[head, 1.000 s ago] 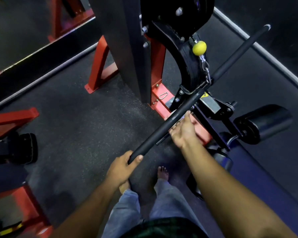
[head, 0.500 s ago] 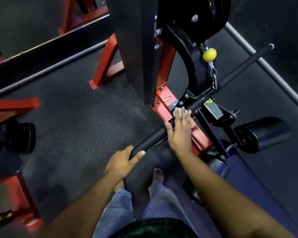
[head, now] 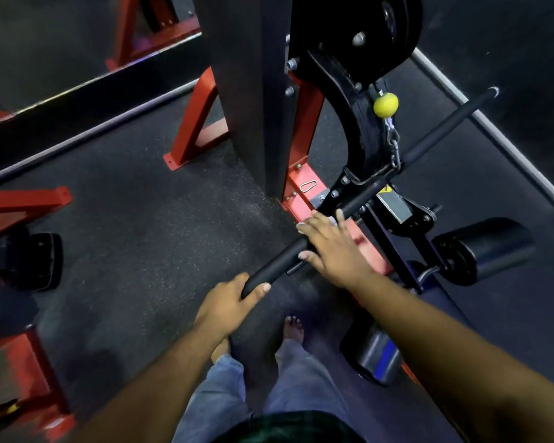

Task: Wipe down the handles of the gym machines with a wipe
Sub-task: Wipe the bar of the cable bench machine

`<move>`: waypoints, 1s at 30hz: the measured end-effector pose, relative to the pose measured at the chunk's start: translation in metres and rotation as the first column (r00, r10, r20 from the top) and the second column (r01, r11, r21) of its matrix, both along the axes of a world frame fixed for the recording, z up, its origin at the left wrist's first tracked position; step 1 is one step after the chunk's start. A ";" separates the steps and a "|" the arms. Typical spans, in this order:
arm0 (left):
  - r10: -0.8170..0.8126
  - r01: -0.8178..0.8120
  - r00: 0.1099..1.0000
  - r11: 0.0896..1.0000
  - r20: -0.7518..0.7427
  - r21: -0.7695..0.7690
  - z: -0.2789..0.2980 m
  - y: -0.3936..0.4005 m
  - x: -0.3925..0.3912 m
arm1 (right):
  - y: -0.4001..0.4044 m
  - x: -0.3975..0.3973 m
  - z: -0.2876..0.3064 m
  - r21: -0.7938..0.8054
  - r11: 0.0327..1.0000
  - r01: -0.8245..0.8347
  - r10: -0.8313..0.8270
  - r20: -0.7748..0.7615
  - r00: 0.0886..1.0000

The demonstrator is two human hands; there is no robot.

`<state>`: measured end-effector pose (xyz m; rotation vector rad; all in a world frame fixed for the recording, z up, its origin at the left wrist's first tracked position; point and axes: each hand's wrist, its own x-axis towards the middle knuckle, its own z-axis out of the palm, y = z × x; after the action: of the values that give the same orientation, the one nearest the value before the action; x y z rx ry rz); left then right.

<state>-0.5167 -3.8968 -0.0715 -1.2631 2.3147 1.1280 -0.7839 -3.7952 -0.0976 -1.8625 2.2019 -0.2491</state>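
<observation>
A long black bar handle (head: 359, 199) runs diagonally from about seven o'clock near the person up to two o'clock, hung at its middle by a chain beneath a yellow ball (head: 385, 104) on the cable machine (head: 349, 100). The left hand (head: 227, 302) holds the near end of the bar, fingers curled under it and thumb laid along the top. The right hand (head: 331, 247) lies over the bar further up, toward one o'clock of the left hand, fingers spread and mostly straight, pressing a pale wipe (head: 331, 222) against the bar; only a small edge of the wipe shows beyond the fingertips, so its shape is hard to make out. The red frame (head: 304, 187) of the machine sits just behind the right hand. A black roller pad (head: 486, 247) lies at three o'clock. Bare feet stand on the dark speckled floor (head: 147, 219).
</observation>
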 end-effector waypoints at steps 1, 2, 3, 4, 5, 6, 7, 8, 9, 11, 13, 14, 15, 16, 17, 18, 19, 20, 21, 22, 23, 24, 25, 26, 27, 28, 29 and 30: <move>-0.001 0.001 1.000 1.000 0.000 0.003 0.000 0.001 0.000 | -0.001 -0.014 -0.002 -0.004 1.000 0.009 -0.009 -0.050 0.999; -0.002 0.002 1.000 1.000 0.001 0.002 0.000 0.001 0.000 | -0.003 -0.030 -0.002 0.007 0.997 0.082 -0.081 -0.075 0.994; -0.004 0.004 1.000 1.000 0.002 -0.001 0.001 0.002 0.000 | -0.005 -0.047 -0.002 0.010 0.981 0.195 -0.194 -0.081 0.978; -0.004 0.004 1.000 1.000 0.000 -0.004 0.001 0.003 0.001 | -0.006 -0.061 -0.001 0.020 0.952 0.304 -0.302 -0.065 0.951; -0.002 0.002 1.000 1.000 -0.003 -0.007 0.002 0.004 0.001 | -0.007 -0.066 -0.001 0.023 0.925 0.380 -0.379 -0.050 0.924; -0.002 0.002 1.000 1.000 -0.008 -0.006 0.002 0.005 0.001 | -0.008 -0.060 0.000 0.022 0.906 0.422 -0.422 -0.025 0.906; -0.001 0.001 1.000 1.000 -0.014 -0.002 0.002 0.006 0.001 | -0.008 -0.046 -0.001 0.005 0.902 0.431 -0.431 0.008 0.902; 0.002 -0.002 1.000 1.000 -0.019 0.002 0.002 0.006 0.002 | -0.006 -0.026 0.000 -0.010 0.912 0.411 -0.410 0.054 0.911; 0.003 -0.003 1.000 1.000 -0.021 0.004 0.002 0.006 0.003 | -0.003 -0.002 0.000 -0.027 0.930 0.368 -0.363 0.104 0.926; 0.007 -0.006 1.000 1.000 -0.023 0.021 0.000 0.006 0.006 | 0.010 0.039 0.002 -0.027 0.974 0.227 -0.219 0.172 0.960; 0.028 -0.027 0.999 0.999 -0.024 0.042 -0.001 0.007 0.009 | 0.018 0.045 0.000 -0.011 0.996 0.093 -0.091 0.111 0.990; 0.042 -0.041 0.999 0.998 -0.025 0.049 -0.002 0.008 0.011 | 0.017 0.033 -0.003 -0.008 0.997 0.071 -0.071 0.038 0.997; 0.055 -0.054 0.998 0.997 -0.023 0.051 -0.001 0.008 0.011 | 0.013 0.016 -0.005 -0.006 0.995 0.104 -0.104 -0.032 0.994; 0.059 -0.058 0.998 0.997 -0.018 0.050 0.000 0.008 0.012 | 0.009 -0.002 -0.007 0.003 0.982 0.190 -0.189 -0.069 0.979; 0.062 -0.062 0.998 0.997 -0.011 0.047 0.001 0.008 0.011 | 0.004 -0.020 -0.008 0.015 0.953 0.302 -0.300 -0.063 0.952; 0.066 -0.066 0.998 0.997 -0.007 0.042 0.002 0.007 0.010 | 0.001 -0.032 -0.007 0.026 0.916 0.401 -0.401 -0.019 0.916; 0.071 -0.070 0.997 0.997 -0.007 0.039 0.002 0.006 0.010 | -0.002 -0.035 -0.009 0.032 0.883 0.468 -0.469 0.031 0.883; 0.077 -0.076 0.997 0.996 -0.012 0.045 0.002 0.005 0.010 | -0.003 -0.028 -0.010 0.027 0.866 0.500 -0.500 0.078 0.862; 0.084 -0.083 0.996 0.995 -0.021 0.053 0.002 0.003 0.010 | -0.004 -0.013 -0.010 0.012 0.863 0.506 -0.503 0.122 0.855; 0.097 -0.095 0.995 0.993 -0.028 0.066 0.001 0.002 0.011 | -0.002 0.010 -0.008 -0.004 0.876 0.482 -0.475 0.166 0.864; 0.108 -0.105 0.994 0.991 -0.032 0.083 -0.001 0.000 0.013 | 0.001 0.035 -0.006 -0.015 0.901 0.434 -0.422 0.211 0.882; 0.117 -0.113 0.993 0.989 -0.034 0.098 -0.002 -0.001 0.014 | 0.006 0.059 -0.004 -0.010 0.927 0.375 -0.360 0.251 0.898; 0.124 -0.119 0.992 0.986 -0.037 0.118 -0.002 -0.002 0.015 | 0.013 0.078 -0.005 -0.006 0.949 0.317 -0.303 0.270 0.914; 0.134 -0.127 0.990 0.982 -0.043 0.141 -0.002 -0.002 0.016 | 0.017 0.087 -0.006 -0.008 0.962 0.272 -0.260 0.261 0.930; 0.146 -0.135 0.988 0.976 -0.053 0.171 -0.001 -0.002 0.016 | 0.016 0.083 -0.007 -0.015 0.969 0.247 -0.237 0.226 0.945; 0.163 -0.147 0.984 0.967 -0.065 0.208 -0.001 -0.002 0.016 | 0.012 0.068 -0.010 -0.022 0.966 0.259 -0.252 0.169 0.953; 0.186 -0.161 0.980 0.954 -0.077 0.252 0.000 -0.002 0.017 | 0.007 0.050 -0.013 -0.015 0.949 0.315 -0.311 0.113 0.944; 0.214 -0.182 0.973 0.939 -0.081 0.292 -0.001 -0.003 0.019 | 0.001 0.027 -0.015 0.003 0.916 0.402 -0.401 0.077 0.913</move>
<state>-0.4980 -3.8997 -0.0721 -1.3742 2.0368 1.5708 -0.7566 -3.7938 -0.1130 -1.3590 2.5142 -0.4013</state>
